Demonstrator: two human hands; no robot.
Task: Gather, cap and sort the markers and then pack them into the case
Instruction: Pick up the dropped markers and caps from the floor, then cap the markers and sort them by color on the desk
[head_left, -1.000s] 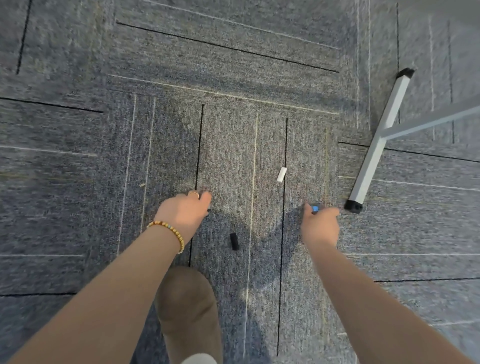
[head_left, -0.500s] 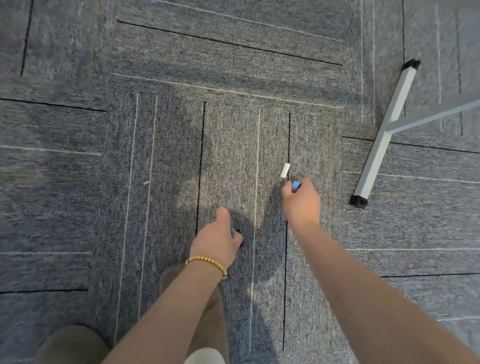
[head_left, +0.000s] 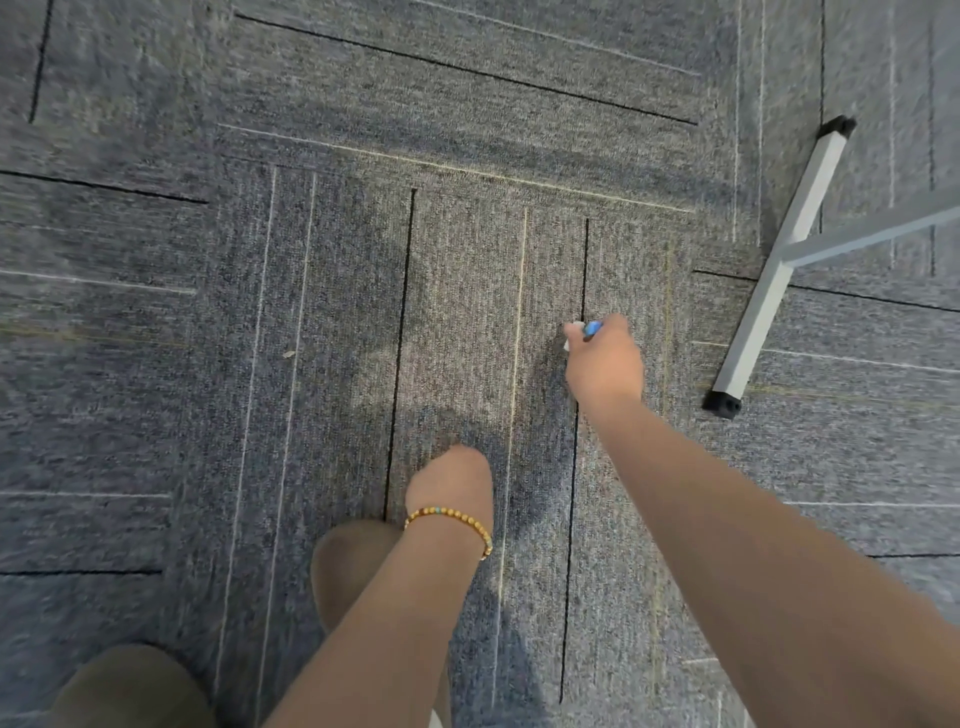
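Note:
My right hand (head_left: 605, 364) reaches forward over the grey carpet and grips a small blue marker cap (head_left: 593, 328) that pokes out at its fingertips. Those fingertips are down on a white cap (head_left: 570, 335), which is mostly covered; only a pale sliver shows. My left hand (head_left: 452, 480), with a beaded bracelet on the wrist, is seen from the back with its fingers curled down and hidden. It covers the spot where a black cap lay, and that cap is out of sight. No markers or case are in view.
A grey metal table foot (head_left: 769, 291) with black end caps lies on the carpet to the right of my right hand. A tiny scrap (head_left: 288, 354) sits at the left. My brown shoes (head_left: 353, 566) fill the bottom edge.
My right hand carried the blue cap left and forward onto the white cap. My left hand swung right to the black cap and covers it now.

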